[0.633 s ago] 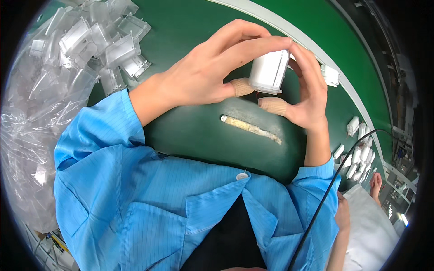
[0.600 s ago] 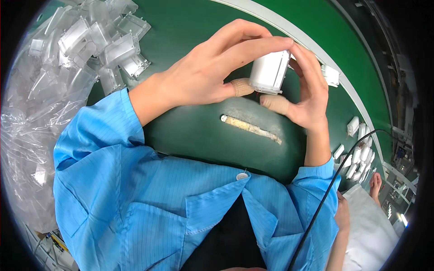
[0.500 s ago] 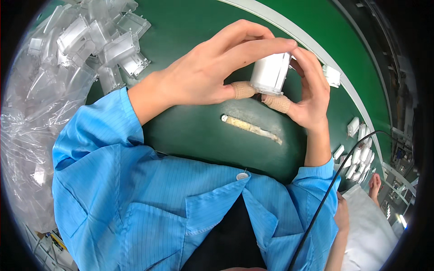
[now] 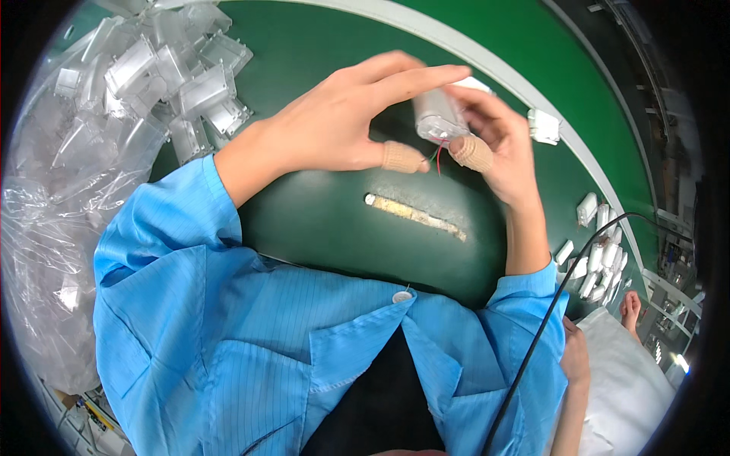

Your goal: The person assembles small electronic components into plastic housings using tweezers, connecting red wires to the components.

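Observation:
A white and clear plastic case (image 4: 439, 120) is tilted between my hands above the green table, slightly blurred. Thin red and green wires come out of its lower end. My right hand (image 4: 494, 140) grips the case from the right, with its taped thumb beside that lower end. Reaching across the case's upper part, my left hand (image 4: 334, 114) has its fingers stretched and apart. Its taped thumb is off the case, close to the wires; whether it touches them I cannot tell. Beneath my hands, a worn yellowish strip (image 4: 414, 215) marks the tabletop (image 4: 319, 220).
Clear plastic housings (image 4: 205, 87) pile up at the far left beside a transparent bag (image 4: 53, 243). A white piece (image 4: 544, 126) lies near the table's pale edge. Several white parts (image 4: 604, 258) are on the right, near a black cable (image 4: 559, 292) and another person's arm (image 4: 576, 365).
The case has tilted and moved slightly left and down, and its wires now show. My left thumb has come off it. My right hand has moved a little left.

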Demonstrator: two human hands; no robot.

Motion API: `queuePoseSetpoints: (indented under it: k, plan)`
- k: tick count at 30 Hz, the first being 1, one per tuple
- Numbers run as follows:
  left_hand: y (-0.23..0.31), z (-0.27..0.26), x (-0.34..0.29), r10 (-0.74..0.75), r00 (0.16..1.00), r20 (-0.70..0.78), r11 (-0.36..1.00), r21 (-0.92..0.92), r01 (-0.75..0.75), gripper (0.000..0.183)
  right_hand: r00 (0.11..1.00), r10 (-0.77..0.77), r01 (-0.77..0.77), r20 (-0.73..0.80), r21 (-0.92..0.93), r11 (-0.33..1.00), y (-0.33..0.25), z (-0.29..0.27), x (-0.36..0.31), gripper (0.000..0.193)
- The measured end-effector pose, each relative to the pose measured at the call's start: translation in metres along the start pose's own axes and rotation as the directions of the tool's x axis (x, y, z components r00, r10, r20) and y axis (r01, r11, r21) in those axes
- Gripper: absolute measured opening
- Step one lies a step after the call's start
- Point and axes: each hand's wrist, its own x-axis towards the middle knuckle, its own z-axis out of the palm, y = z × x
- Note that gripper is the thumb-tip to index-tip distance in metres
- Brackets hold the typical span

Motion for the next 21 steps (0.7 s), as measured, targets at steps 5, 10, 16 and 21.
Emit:
queuePoseSetpoints:
  k: [5,10,16,21]
  plan:
    - [-0.009,0.002,-0.003,-0.220,0.972,0.080,0.962,-0.147,0.230,0.032,0.954,0.282,-0.288,0.101,0.048,0.957,0.000,-0.005,-0.003,0.033]
    - [-0.010,0.004,-0.003,-0.327,0.942,0.077,0.889,-0.314,0.334,0.030,0.990,0.027,-0.031,-0.137,-0.028,0.999,-0.008,0.017,-0.001,0.055]
    - [-0.003,0.002,0.001,-0.479,0.847,0.231,0.751,-0.390,0.532,0.039,0.992,0.001,0.009,-0.129,0.074,0.997,-0.007,0.016,0.000,0.058]
    - [0.003,0.004,0.003,-0.484,0.852,0.197,0.723,-0.458,0.517,0.055,0.990,0.040,-0.022,-0.135,0.129,0.991,-0.005,0.013,-0.003,0.052]
